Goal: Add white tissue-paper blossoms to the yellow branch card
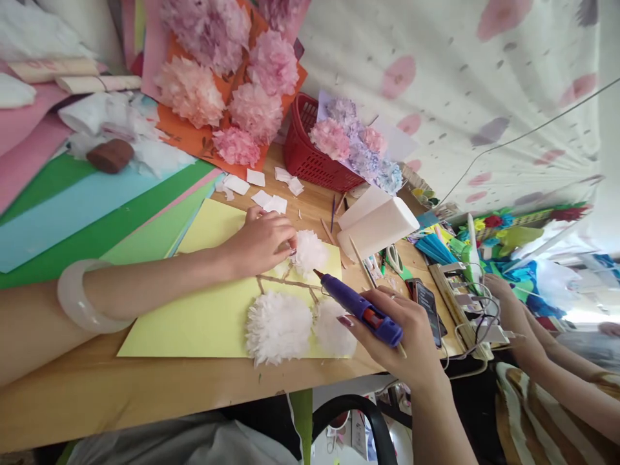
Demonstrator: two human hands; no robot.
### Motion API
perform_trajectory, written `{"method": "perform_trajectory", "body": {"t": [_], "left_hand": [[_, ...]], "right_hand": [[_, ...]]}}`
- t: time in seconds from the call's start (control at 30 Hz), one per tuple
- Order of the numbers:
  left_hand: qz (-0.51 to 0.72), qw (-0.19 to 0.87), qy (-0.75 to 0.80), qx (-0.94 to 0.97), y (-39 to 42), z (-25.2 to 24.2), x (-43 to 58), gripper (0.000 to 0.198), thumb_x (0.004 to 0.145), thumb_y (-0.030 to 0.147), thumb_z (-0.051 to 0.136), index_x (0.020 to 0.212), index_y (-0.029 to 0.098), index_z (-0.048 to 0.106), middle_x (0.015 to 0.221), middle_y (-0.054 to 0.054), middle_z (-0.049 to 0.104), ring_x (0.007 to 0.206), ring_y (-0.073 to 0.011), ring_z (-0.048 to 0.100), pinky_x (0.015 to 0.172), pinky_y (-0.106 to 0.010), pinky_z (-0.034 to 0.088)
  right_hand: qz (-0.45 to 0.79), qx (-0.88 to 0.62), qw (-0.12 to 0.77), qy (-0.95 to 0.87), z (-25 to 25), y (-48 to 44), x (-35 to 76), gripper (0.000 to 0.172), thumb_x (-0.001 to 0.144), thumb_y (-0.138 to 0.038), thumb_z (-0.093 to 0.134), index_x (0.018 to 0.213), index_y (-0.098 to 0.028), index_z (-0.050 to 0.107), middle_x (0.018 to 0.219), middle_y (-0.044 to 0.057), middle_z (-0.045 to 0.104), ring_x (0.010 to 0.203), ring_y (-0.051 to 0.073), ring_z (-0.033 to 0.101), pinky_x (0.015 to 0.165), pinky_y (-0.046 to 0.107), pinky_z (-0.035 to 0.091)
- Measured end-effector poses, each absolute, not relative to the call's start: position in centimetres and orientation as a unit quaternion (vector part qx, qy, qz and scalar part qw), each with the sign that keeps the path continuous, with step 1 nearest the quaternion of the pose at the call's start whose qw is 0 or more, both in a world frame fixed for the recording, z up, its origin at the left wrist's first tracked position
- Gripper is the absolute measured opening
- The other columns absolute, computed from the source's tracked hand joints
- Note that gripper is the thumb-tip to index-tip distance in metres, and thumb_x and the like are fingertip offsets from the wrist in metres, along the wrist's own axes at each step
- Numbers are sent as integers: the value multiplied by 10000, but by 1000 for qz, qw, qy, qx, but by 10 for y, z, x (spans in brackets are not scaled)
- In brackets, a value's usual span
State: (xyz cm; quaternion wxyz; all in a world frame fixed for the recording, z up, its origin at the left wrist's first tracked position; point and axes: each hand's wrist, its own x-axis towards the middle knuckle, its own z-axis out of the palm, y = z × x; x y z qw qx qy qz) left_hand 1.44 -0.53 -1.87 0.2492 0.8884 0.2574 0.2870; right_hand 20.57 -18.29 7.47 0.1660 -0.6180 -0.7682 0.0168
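Note:
My right hand is wrapped round a blue hot glue gun, its brown tip pointing at the yellow paper sheet. The fingers of my left hand are pinched at the edge of a small white paper flower, near the sheet's upper right. Drawn brown branches run across the sheet below that flower. Two more white flowers lie by the branches: a large fluffy one and a flatter one, partly behind the glue gun and my right hand.
Behind the sheet lie white paper scraps, a red basket with pastel flowers, and a white paper roll. Scissors, a phone and a power strip with cables lie to the right. Another person's arm reaches in there.

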Motion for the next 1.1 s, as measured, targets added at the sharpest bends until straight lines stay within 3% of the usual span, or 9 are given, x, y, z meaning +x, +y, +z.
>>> {"method": "perform_trajectory", "body": {"t": [0.3, 0.5, 0.77, 1.1], "left_hand": [[288, 211, 257, 898, -10, -13, 11, 293, 804, 406, 654, 1038, 232, 638, 1103, -69, 678, 1124, -307, 562, 1015, -491, 292], [235, 187, 298, 906, -21, -6, 31, 457, 770, 492, 701, 1120, 210, 618, 1141, -99, 650, 1139, -348, 540, 1008, -530, 302], [206, 233, 334, 890, -20, 1, 36, 265, 820, 439, 634, 1016, 262, 655, 1141, -53, 662, 1101, -304, 570, 1009, -529, 308], [222, 259, 338, 877, -18, -2, 36, 228, 812, 394, 624, 992, 260, 664, 1134, -44, 683, 1124, -294, 573, 1017, -520, 314]], "right_hand": [[43, -584, 220, -780, 50, -194, 244, 137, 861, -300, 691, 878, -225, 578, 719, -3, 611, 670, 166, 541, 593, 292, 438], [65, -581, 211, -783, 41, -185, 253, 195, 899, -409, 647, 870, -221, 604, 711, 5, 585, 692, 172, 535, 618, 298, 413], [33, -560, 183, -807, 41, -165, 249, 351, 917, -505, 574, 747, -199, 591, 649, 13, 519, 628, 162, 492, 595, 297, 351], [21, -554, 154, -818, 35, -159, 247, 363, 916, -523, 563, 733, -213, 604, 565, 3, 500, 586, 170, 456, 583, 318, 331]]}}
